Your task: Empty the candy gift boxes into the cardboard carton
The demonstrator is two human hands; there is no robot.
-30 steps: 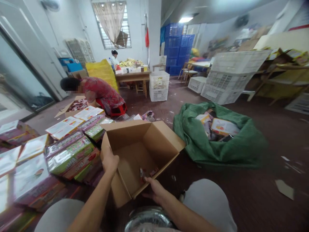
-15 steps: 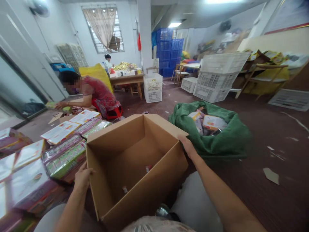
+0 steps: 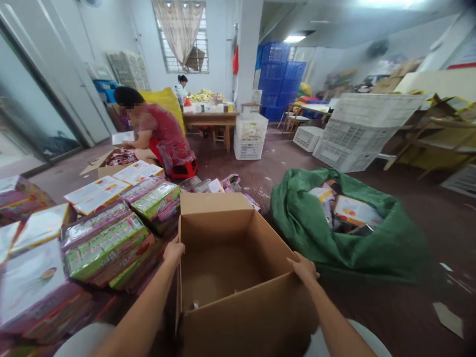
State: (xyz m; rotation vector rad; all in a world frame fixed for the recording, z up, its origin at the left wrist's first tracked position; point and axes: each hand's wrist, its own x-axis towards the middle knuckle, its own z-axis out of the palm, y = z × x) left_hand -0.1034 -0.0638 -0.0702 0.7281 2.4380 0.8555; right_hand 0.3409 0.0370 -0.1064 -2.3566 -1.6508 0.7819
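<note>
Two hands hold one cardboard box near one sack.

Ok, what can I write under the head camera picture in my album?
Left hand and right hand hold an open box between packs and a green sack.

The room is enclosed by white walls. At the upper left of centre, a barred window is partly covered by a beige curtain; a wooden bench is seen below it. A pale pillar is placed at upper centre, and a glazed door at left. Light is given by a ceiling lamp. The dark reddish-brown floor is strewn with scraps.
</note>
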